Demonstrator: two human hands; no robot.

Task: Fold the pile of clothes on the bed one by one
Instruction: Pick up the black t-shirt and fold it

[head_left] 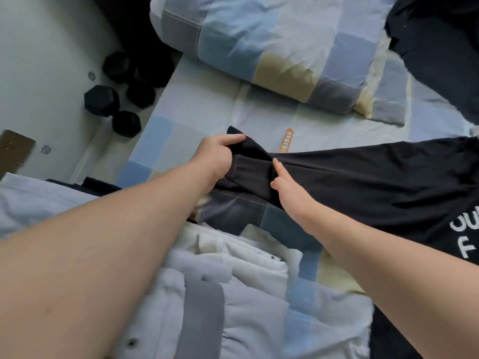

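- Nearest us, the pile of pale clothes (233, 294) lies rumpled at the bed's near edge. It's white and grey-blue cloth, thick-looking and soft, and not yet folded.
- Just past it, our left hand (215, 159) has its fingers (233, 137) curled tight on the sleeve (248, 161) of the black T-shirt (375, 187), with the cloth bunched in the grip.
- Right beside it, our right hand (290, 193) holds nothing. Its fingers are straight and slightly spread, and the fingertips press the fabric down where the sleeve meets the body.
- The T-shirt itself lies spread across the bed (197, 104), running off to our right, with white lettering (464, 237) partly cut off at the frame edge.
- We'd judge this one thin, light and completely limp. It won't hold a line by itself and will sag wherever it isn't supported.
- So the hems and seams are the places to take hold: sleeve end, shoulder seam, bottom hem. A flat hand can pin the fold line while the other hand carries the cloth over.
- It shouldn't slip, but a loose pull will drag the whole shirt along the sheet.
- Beyond the sleeve, an orange tag (286, 141) sits on the checked sheet.
- Farther back we see the patchwork pillow (272, 47), with another dark garment (440, 47) to its right.
- Off the bed to the left, black dumbbells (111, 104) rest on the floor (51, 60).
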